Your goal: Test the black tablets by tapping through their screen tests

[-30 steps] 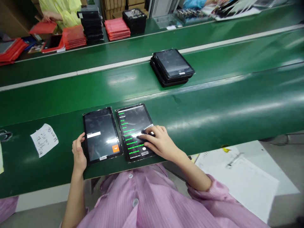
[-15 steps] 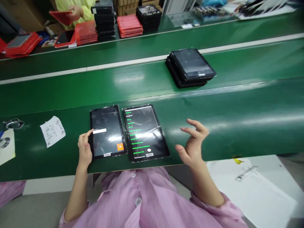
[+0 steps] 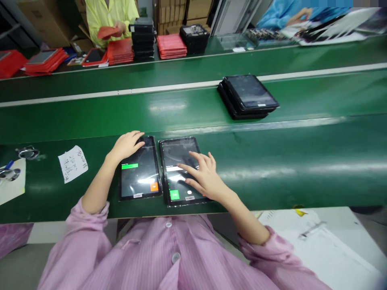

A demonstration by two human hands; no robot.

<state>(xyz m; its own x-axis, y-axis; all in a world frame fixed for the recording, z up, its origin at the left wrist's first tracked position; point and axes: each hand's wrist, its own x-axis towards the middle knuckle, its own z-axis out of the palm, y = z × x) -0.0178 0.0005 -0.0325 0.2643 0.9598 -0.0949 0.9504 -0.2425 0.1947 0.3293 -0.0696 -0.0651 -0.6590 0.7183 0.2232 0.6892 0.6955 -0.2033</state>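
Head camera: we see the left tablet (image 3: 139,177) and the right tablet (image 3: 173,181) lying face up, side by side, near the front edge of the green workbench (image 3: 281,169). The left one shows a green bar (image 3: 130,166) and an orange button (image 3: 154,187). Our left hand (image 3: 127,145) is loosely open at that tablet's upper-left corner, fingers extended, gripping nothing we can see. Our right hand (image 3: 206,176) is open over the right tablet, fingers spread, holding nothing; we cannot tell whether a fingertip touches the glass. Farther back sits a stack of black tablets (image 3: 250,96).
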